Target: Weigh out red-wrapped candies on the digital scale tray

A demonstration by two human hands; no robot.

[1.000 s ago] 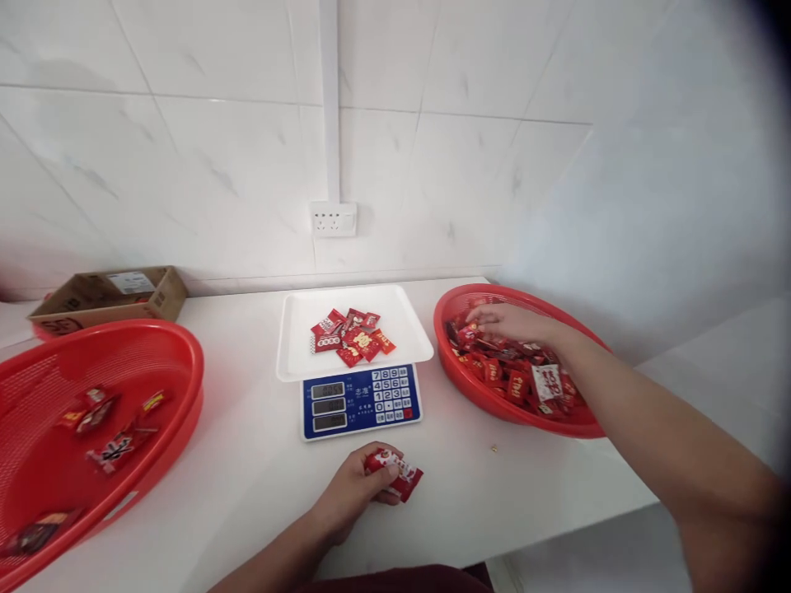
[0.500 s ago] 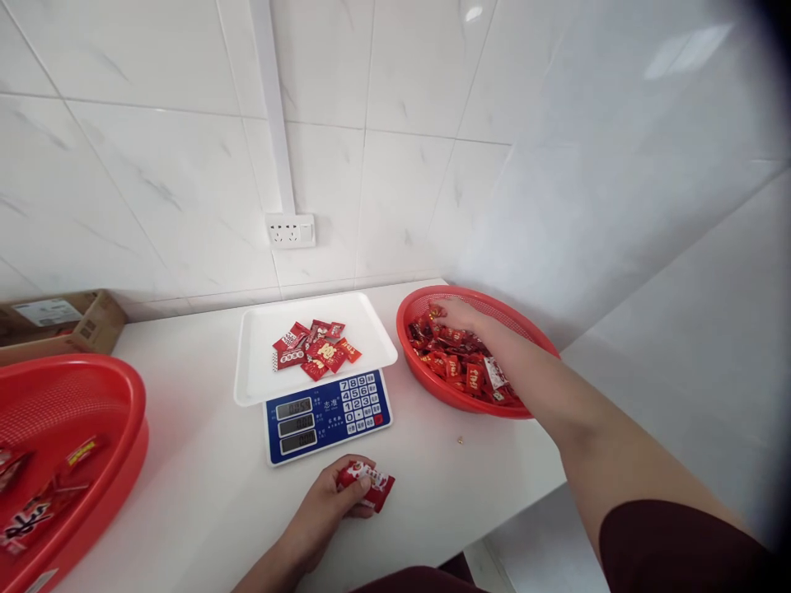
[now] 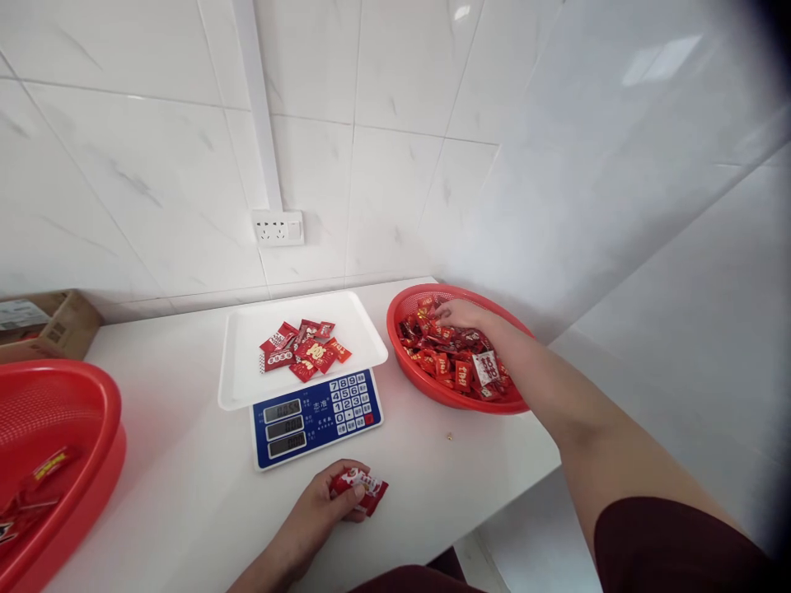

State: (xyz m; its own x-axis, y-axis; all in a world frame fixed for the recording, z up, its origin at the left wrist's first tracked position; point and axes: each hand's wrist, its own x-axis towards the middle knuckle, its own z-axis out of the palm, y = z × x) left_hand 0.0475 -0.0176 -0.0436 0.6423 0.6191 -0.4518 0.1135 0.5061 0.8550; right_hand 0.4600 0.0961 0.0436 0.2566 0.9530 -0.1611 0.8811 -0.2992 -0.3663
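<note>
Nearest me, just short of twelve o'clock, my left hand (image 3: 337, 498) held a red-and-white wrapped packet (image 3: 372, 492) over the counter (image 3: 203, 502), its fingers clamped round it with the thumb on top. The left red basket (image 3: 102, 424) stood at ten o'clock, a few wrapped pieces (image 3: 43, 486) showing inside. A tiny golden bit (image 3: 450, 437) sat toward one o'clock, and at eleven lay the scale's blue keypad panel (image 3: 321, 412), its top digits too faint to read surely. Beyond the panel, the white tray (image 3: 241, 362) carried a small pile of red packets (image 3: 314, 354). Toward one o'clock, the right red basket (image 3: 404, 368) held a heap of red packets (image 3: 454, 362); my right hand (image 3: 463, 315) was in among them, though I couldn't tell whether its fingers gripped one. Farther off were a cardboard carton (image 3: 75, 323) at ten o'clock and a wall socket (image 3: 278, 228) at eleven.
</note>
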